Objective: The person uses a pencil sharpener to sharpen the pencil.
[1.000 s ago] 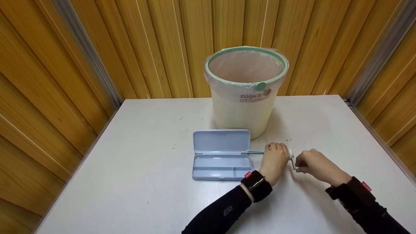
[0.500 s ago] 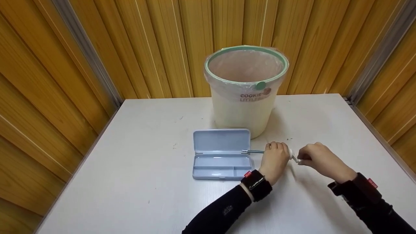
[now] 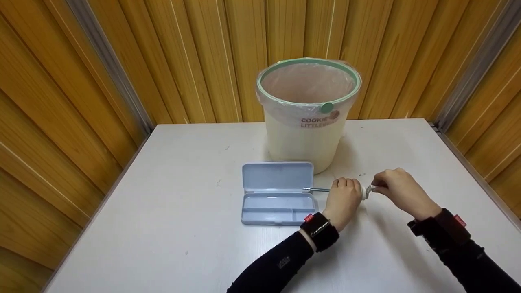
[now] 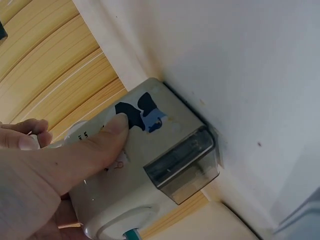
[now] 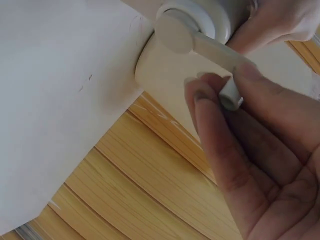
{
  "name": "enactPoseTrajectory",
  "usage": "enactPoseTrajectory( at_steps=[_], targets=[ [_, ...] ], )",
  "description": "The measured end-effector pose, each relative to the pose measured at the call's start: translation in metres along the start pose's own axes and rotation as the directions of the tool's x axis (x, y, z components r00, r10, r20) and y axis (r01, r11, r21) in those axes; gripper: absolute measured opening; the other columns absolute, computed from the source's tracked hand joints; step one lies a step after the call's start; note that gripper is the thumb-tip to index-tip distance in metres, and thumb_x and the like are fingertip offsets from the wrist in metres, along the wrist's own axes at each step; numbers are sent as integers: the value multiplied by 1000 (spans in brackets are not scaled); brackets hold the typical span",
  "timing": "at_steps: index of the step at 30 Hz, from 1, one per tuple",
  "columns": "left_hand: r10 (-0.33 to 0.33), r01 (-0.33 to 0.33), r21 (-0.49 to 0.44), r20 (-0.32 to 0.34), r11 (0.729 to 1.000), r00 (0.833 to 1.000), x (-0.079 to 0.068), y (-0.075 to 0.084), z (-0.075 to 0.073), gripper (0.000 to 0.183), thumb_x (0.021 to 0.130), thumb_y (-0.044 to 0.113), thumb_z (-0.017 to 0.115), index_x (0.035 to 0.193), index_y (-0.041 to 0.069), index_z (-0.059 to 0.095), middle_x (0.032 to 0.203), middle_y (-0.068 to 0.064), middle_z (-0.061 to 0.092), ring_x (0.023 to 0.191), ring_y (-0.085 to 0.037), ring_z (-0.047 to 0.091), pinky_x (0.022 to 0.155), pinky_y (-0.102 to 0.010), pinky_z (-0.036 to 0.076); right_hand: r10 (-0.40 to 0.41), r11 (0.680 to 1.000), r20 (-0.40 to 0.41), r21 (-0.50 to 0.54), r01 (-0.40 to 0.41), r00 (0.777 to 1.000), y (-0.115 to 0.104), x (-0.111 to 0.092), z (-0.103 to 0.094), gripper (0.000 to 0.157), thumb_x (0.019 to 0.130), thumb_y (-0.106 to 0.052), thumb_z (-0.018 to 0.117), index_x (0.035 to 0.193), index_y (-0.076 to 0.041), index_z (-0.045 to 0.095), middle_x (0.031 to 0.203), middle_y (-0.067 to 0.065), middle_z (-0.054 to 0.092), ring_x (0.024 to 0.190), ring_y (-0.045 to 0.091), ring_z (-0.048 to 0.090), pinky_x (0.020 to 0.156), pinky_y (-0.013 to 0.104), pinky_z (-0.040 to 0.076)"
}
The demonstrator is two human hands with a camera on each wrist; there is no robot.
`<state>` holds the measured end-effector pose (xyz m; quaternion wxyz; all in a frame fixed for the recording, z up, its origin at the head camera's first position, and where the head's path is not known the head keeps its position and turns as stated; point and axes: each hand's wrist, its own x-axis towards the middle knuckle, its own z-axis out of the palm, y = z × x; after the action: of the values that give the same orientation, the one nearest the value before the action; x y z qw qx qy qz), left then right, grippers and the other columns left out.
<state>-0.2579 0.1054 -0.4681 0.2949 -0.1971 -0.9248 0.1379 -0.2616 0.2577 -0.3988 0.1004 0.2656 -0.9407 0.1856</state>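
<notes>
Left hand [image 3: 343, 201]: wrapped around the sharpener [image 4: 137, 167], thumb laid along the printed side.
Right hand [image 3: 401, 193]: pinching the knob [image 5: 230, 95] of the crank [image 5: 217, 54] between thumb and fingers.
Crank swing: raised toward the far edge of the bench [image 3: 203, 248] since a second ago, from a lower, nearer position.
Left grip: unchanged over that second.
Meaning: by judgement, partway through a crank turn, steadied by the left hand; impossible to tell how much turning remains.
Sharpener place: right of the bench's middle, well in from every edge, mostly hidden by the left hand in the head view.
Pencil [image 3: 319, 189]: seated in the sharpener, eraser end toward the left edge, reaching the pencil case [image 3: 268, 202]; contact uncertain.
Case lid: open, tipped toward the far edge, just in front of the bin [image 3: 305, 140].
Bin: near the middle of the far edge.
Room: broad toward the left edge; ample toward the right edge for cranking; tight between left hand, case and bin.
</notes>
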Motion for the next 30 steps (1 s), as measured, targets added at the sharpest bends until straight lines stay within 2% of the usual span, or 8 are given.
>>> enactPoseTrajectory(
  at_steps=[9, 14, 17, 23, 30],
  targets=[
    [10, -10, -5, 12, 1000, 1000, -1, 0, -1, 16, 96, 25, 53, 105, 20, 66, 95, 10, 70, 88, -5, 63, 85, -19, 51, 43, 998, -1, -40, -43, 999, -3, 7, 1, 8, 77, 0, 76, 72, -3, 70, 68, 6, 69, 61, 15, 57, 56, 28, 43],
    [17, -17, -8, -2, 1000, 1000, -1, -1, 0, 16, 96, 24, 54, 105, 19, 67, 94, 10, 70, 87, -5, 63, 84, -19, 52, 63, 996, -12, -66, -64, 998, -3, 10, 4, 5, 79, 1, 75, 75, -1, 71, 72, 11, 71, 63, 22, 63, 57, 34, 48],
    [11, -11, 10, -34, 1000, 999, -1, -1, 1, 15, 95, 25, 54, 101, 20, 66, 91, 11, 69, 85, -4, 62, 82, -18, 51, 53, 995, -37, -78, -56, 998, -1, 11, 7, 6, 79, 1, 74, 74, -1, 71, 73, 12, 71, 63, 25, 64, 56, 36, 49],
    [14, -14, 8, -34, 1000, 999, 0, -1, 1, 15, 96, 26, 53, 101, 20, 65, 91, 11, 68, 84, -5, 62, 81, -18, 50, 41, 994, -97, -99, -51, 994, 6, 18, 14, 6, 79, 1, 73, 74, 1, 69, 72, 16, 71, 62, 30, 64, 56, 43, 49],
    [0, 0, -2, -55, 1000, 998, 0, 0, 2, 16, 94, 26, 55, 101, 19, 67, 91, 10, 70, 84, -5, 63, 80, -19, 51, 49, 997, -121, -57, -57, 991, 16, 23, 22, 3, 79, 2, 73, 77, 4, 71, 76, 19, 72, 67, 35, 67, 62, 47, 52]
  ],
)
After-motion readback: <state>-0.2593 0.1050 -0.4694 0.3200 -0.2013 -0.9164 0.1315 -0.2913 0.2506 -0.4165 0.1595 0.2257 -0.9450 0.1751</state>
